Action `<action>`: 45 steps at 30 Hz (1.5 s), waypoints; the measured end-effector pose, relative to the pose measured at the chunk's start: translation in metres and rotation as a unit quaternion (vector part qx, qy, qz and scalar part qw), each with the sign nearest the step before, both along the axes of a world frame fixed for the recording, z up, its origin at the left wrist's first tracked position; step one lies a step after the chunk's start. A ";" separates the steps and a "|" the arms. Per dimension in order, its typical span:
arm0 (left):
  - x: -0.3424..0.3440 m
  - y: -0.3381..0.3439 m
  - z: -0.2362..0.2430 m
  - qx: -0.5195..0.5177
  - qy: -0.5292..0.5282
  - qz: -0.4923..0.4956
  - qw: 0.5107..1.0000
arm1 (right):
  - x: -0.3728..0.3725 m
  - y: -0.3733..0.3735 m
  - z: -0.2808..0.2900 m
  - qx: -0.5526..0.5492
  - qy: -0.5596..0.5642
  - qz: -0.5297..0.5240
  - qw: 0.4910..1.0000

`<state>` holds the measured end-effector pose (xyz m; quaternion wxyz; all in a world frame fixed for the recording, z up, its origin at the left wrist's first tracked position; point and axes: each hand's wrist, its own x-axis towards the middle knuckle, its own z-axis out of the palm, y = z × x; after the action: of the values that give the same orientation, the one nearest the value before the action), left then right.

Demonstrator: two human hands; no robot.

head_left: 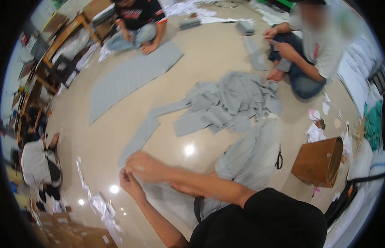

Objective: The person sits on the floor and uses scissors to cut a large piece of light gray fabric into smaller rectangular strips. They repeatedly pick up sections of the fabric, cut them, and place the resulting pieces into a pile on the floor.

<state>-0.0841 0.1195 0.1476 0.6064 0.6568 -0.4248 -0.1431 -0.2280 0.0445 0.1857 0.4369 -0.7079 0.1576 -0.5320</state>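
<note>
My left hand [131, 184] and my right hand [147, 167] meet low in the left-centre of the head view, right hand above. Both are closed, fingertips together at the near end of a grey fabric strip [141, 135]. My right hand is blurred, and the exact grip between the fingers is hidden. From there the strip runs away and right across the floor to a heap of crumpled grey fabric pieces [233, 99]. My outstretched leg in pale trousers [252, 155] lies below the heap.
Black-handled scissors [279, 160] lie right of my leg, by a brown box [318, 162]. A co-worker [138, 20] leans over a wide grey fabric panel [132, 80]. Another person [312, 58] sits far right, handling fabric. White scraps [102, 208] litter the left floor; cardboard boxes [72, 233] stand lower left.
</note>
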 end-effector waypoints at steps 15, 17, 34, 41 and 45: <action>0.076 0.051 0.030 0.023 0.012 -0.009 1.000 | 0.056 0.056 -0.086 0.110 0.180 0.188 0.959; 0.151 0.070 0.035 0.018 -0.131 0.090 0.987 | 0.069 0.044 -0.071 0.129 0.256 0.225 0.931; 0.126 0.115 -0.017 0.378 -0.571 -0.052 0.727 | 0.118 -0.079 -0.094 0.139 0.072 -0.005 0.988; 0.134 0.138 0.072 0.158 -0.445 0.114 0.874 | 0.130 0.015 0.084 0.247 -0.150 0.424 0.858; -0.002 0.083 0.128 0.097 -0.165 -0.070 0.979 | 0.052 0.021 0.068 -0.108 -0.102 0.076 0.986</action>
<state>-0.0866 0.2027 0.2760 0.4500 0.6956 -0.5481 -0.1153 -0.1758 0.0653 0.2532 0.4105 -0.7029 -0.0005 -0.5809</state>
